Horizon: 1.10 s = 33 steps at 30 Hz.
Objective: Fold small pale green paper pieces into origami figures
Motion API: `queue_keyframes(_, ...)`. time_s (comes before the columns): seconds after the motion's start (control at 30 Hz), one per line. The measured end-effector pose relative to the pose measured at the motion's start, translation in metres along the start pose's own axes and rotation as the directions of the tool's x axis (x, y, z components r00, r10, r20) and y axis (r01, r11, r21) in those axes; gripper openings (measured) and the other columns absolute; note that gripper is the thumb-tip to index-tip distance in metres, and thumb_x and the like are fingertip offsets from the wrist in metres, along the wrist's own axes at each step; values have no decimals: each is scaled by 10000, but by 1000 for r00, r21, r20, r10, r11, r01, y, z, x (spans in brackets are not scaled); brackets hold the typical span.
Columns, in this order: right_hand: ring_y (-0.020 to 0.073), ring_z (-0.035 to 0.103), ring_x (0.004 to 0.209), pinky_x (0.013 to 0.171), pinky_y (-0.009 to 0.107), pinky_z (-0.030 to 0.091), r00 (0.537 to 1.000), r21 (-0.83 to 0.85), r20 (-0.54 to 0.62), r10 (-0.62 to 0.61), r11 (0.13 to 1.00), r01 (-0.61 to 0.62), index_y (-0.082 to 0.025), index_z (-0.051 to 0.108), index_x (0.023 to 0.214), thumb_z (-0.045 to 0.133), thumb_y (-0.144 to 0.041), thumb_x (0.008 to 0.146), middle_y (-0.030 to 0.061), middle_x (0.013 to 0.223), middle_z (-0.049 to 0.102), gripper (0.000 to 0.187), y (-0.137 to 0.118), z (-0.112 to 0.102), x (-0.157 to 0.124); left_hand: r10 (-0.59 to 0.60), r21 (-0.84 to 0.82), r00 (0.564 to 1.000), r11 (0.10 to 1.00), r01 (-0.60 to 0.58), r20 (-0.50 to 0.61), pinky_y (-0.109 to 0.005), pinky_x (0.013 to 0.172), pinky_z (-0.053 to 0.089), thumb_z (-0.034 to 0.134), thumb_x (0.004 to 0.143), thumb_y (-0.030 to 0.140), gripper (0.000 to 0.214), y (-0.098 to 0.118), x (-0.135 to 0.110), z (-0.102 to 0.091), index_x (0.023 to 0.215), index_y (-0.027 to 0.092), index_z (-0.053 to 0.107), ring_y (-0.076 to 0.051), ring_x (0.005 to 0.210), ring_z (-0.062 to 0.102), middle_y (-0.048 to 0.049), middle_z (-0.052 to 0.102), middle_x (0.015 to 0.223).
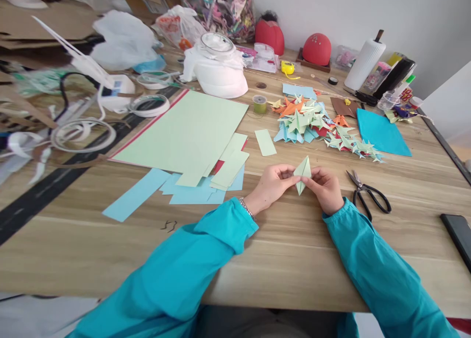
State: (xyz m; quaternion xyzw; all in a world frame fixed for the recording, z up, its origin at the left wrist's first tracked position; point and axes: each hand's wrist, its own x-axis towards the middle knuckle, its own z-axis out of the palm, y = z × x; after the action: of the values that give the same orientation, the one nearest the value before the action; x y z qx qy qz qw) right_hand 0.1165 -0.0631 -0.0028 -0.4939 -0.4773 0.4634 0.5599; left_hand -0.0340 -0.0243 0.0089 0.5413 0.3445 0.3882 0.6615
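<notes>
A folded piece of pale green paper (302, 173), pointed at top and bottom, is held upright just above the wooden table (294, 259). My left hand (274, 185) pinches its left side and my right hand (326, 188) pinches its right side. Both arms wear teal sleeves, with a metal bracelet on the left wrist. Beyond my hands lies a heap of folded paper shapes (316, 124) in green, blue, orange and red.
Black scissors (368, 193) lie just right of my right hand. Green and blue paper sheets (184, 137) and strips spread to the left. A small green strip (265, 142), a thread spool (259, 103), a blue sheet (382, 132) and a dark phone (459, 235) also lie on the table.
</notes>
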Motion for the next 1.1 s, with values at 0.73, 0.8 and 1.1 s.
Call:
queue_keyframes(0.73, 177, 628, 753, 687, 309, 493, 973, -152, 229, 31, 988, 4, -183, 530, 1070, 824, -309, 541, 38, 856, 680, 618, 0, -2, 0, 1, -16, 997, 1000, -2, -79, -276, 640, 478, 745, 629, 322, 259, -3, -1, 2, 806, 140, 691, -160, 690, 604, -31, 681, 731)
queue_keyframes(0.8, 182, 628, 778, 699, 312, 491, 975, -164, 221, 25, 986, 11, -181, 532, 1076, 829, -300, 532, 49, 892, 679, 631, -1, -2, 0, 3, -13, 997, 1000, -4, -80, -269, 636, 476, 743, 634, 317, 253, -3, -1, 1, 811, 143, 694, -158, 691, 604, -29, 681, 732)
queue_keyframes(1.1, 147, 623, 658, 644, 294, 494, 993, 7, 112, 46, 999, -47, -195, 561, 992, 744, -361, 657, 6, 758, 686, 417, -4, 0, -1, -13, -163, 999, 987, 8, -30, -268, 575, 493, 705, 677, 298, 365, -1, 2, 0, 1018, 169, 689, -134, 639, 581, -42, 694, 830)
